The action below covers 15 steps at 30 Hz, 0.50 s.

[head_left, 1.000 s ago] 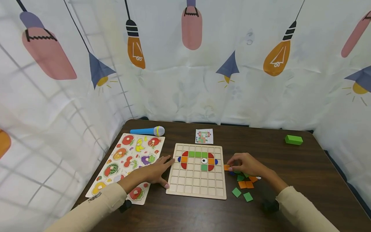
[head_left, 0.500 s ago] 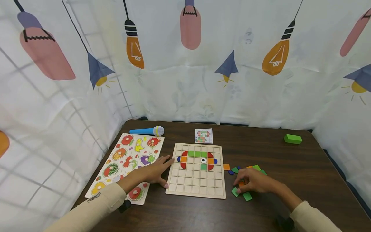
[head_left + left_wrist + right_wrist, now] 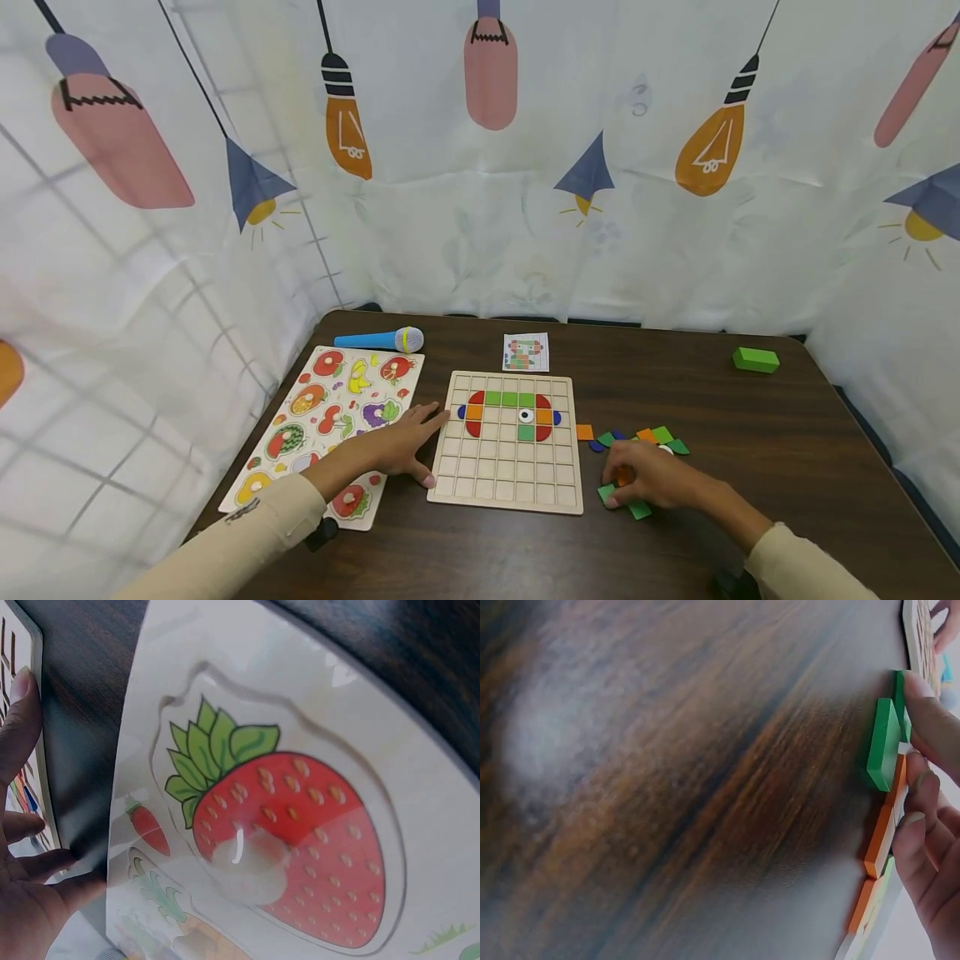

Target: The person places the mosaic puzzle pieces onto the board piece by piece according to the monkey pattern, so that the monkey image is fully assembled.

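Note:
My left hand (image 3: 403,442), fingers spread, rests at the left edge of a wooden grid board (image 3: 506,479). Red, green, orange and blue tiles plus a round eye piece (image 3: 526,415) fill part of the board's upper rows. To the right of the board, my right hand (image 3: 660,475) is low over a loose pile of tiles. Its thumb and curled fingers pinch a green square tile (image 3: 606,493). A second green tile (image 3: 883,746) lies beside it, with orange tiles (image 3: 880,841) under the fingers. The hand hides part of the pile.
An orange tile (image 3: 584,432) lies against the board's right edge. Behind the board is a printed pattern card (image 3: 526,352). A fruit puzzle board (image 3: 251,454) lies under my left forearm, with a blue toy microphone (image 3: 367,340) behind it. A green block (image 3: 756,360) sits far right.
My right hand has let go of the orange tile by the board's edge. It has moved toward me and right, down to the green tiles. My left hand has stayed put.

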Available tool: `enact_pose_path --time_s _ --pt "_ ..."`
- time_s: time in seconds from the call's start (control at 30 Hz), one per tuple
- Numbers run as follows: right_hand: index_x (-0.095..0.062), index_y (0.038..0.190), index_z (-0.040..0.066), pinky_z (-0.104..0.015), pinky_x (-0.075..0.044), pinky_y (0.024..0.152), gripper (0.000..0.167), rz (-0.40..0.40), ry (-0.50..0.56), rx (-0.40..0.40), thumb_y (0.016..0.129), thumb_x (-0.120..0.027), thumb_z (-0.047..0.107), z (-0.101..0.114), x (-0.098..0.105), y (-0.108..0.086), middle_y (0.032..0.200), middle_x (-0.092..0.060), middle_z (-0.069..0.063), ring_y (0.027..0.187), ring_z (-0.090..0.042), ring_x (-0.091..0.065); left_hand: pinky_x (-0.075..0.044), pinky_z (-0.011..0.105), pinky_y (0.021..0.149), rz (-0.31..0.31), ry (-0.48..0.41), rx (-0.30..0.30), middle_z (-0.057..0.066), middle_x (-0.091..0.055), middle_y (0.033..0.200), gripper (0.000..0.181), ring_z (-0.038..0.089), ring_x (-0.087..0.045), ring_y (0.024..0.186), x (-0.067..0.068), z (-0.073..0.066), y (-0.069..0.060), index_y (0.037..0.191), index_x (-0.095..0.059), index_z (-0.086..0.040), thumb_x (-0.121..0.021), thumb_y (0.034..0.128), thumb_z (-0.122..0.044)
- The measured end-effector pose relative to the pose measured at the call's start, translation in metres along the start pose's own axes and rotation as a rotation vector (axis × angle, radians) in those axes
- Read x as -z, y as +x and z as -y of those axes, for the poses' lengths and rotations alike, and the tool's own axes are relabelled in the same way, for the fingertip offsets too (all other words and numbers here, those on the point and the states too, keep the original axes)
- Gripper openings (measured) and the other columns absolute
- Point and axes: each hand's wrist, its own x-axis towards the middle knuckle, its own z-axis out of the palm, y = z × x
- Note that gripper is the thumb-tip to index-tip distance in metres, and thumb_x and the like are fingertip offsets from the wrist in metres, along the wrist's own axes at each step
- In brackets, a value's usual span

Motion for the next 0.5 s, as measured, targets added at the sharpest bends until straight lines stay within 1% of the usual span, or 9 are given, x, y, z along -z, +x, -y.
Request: enact_pose_path --time_s 0.1,0.27,0.37,0.5 --pt "-0.070 0.096 0.028 -0.021 -0.044 0.070 0.019 -0.002 -0.012 -0.022 0.089 -0.074 0.045 0.0025 -0.0005 0.0022 0.097 -0.060 0.013 0.082 -0.003 -0.050 -0.033 0.061 0.115 0.000 0.001 -0.004 0.016 -0.015 0.167 0.106 0.041 -0.014 0.154 -0.0002 0.0003 0.0001 0.160 -0.024 -0.020 -0.084 0.0763 -0.045" --pt "-0.073 0.106 0.027 -0.023 -0.048 0.075 0.024 0.013 -0.044 -0.053 0.089 -0.074 0.044 0.0047 -0.0016 0.0041 0.104 -0.060 0.013 0.088 -0.004 -0.052 -0.034 0.061 0.115 -0.001 0.005 -0.009 0.016 -0.016 0.167 0.106 0.041 -0.015 0.154 -0.0007 -0.0001 -0.0008 0.160 -0.025 -0.019 -0.084 0.0762 -0.047" --pt "-0.075 0.112 0.026 -0.021 -0.047 0.075 0.026 0.034 -0.039 -0.050 0.091 -0.073 0.041 0.0046 -0.0021 0.0033 0.106 -0.056 0.013 0.089 -0.004 -0.051 -0.034 0.060 0.115 -0.003 0.010 -0.006 0.015 -0.017 0.167 0.106 0.040 -0.016 0.154 -0.0006 -0.0009 -0.0012 0.160 -0.025 -0.019 -0.084 0.0762 -0.047" --pt "-0.078 0.112 0.023 -0.018 -0.044 0.070 0.025 0.042 -0.021 -0.010 0.092 -0.073 0.037 0.0027 -0.0029 0.0019 0.101 -0.053 0.012 0.086 -0.004 -0.048 -0.035 0.060 0.115 -0.006 0.009 -0.007 0.015 -0.016 0.167 0.106 0.040 -0.016 0.154 -0.0009 -0.0008 -0.0007 0.160 -0.025 -0.018 -0.084 0.0766 -0.046"
